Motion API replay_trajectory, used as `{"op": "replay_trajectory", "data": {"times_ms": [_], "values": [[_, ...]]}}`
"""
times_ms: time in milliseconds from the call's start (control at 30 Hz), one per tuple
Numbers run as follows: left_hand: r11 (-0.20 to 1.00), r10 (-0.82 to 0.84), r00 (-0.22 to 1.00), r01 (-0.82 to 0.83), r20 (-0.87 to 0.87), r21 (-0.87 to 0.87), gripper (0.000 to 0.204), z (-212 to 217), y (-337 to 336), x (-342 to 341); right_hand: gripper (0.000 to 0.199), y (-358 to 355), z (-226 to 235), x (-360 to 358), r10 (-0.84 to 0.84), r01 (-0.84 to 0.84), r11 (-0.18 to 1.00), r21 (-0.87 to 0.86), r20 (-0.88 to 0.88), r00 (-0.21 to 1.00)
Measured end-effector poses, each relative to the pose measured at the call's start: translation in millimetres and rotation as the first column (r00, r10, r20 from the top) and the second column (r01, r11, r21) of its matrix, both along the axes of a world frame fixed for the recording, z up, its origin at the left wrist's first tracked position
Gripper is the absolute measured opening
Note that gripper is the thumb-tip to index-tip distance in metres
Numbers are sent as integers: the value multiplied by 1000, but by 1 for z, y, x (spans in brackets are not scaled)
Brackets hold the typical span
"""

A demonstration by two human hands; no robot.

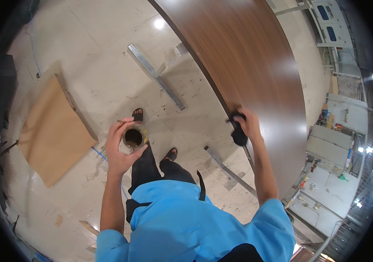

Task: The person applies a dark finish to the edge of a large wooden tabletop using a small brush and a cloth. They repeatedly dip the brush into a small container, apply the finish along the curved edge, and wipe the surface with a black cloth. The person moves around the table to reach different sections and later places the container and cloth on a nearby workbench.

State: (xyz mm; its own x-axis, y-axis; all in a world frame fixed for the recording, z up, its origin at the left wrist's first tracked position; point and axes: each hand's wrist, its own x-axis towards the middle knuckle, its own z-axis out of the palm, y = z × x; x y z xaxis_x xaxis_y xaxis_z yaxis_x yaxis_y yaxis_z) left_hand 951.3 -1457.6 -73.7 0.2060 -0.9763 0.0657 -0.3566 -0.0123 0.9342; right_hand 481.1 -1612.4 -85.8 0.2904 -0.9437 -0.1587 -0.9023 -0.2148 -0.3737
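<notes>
A small open round container [133,137] with dark contents is in my left hand [119,148], its fingers curled around the side. A thin stick-like piece shows by my left fingertips, but I cannot make out what it is. My right hand [249,124] grips a bunched black cloth [239,136] at the near left edge of a long brown wood-grain panel [243,56]. Part of the cloth hangs down over that edge. The fingertips of my right hand are partly hidden by the cloth.
Metal support bars [156,76] stand out from under the panel near the floor. A brown cardboard sheet [55,135] lies at the left beside a blue hose [100,153]. Grey-white machine tables [326,183] and a white cabinet [331,22] are at the right.
</notes>
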Motion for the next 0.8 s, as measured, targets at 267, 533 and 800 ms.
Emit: {"op": "replay_trajectory", "data": {"times_ms": [267, 533, 800], "values": [[995, 33, 999, -30, -34, 91, 74, -20, -27, 64, 22, -303, -53, 240, 386, -317, 854, -412, 96, 917], [997, 73, 993, -76, -96, -26, 71, -10, -60, 65, 34, -69, 39, -58, 445, -25, 834, 552, -646, 620], [994, 91, 992, -96, -92, -51, 68, 9, -52, 17, 34, 77, 37, -150, -318, 286, 923, 256, 91, 944]]}}
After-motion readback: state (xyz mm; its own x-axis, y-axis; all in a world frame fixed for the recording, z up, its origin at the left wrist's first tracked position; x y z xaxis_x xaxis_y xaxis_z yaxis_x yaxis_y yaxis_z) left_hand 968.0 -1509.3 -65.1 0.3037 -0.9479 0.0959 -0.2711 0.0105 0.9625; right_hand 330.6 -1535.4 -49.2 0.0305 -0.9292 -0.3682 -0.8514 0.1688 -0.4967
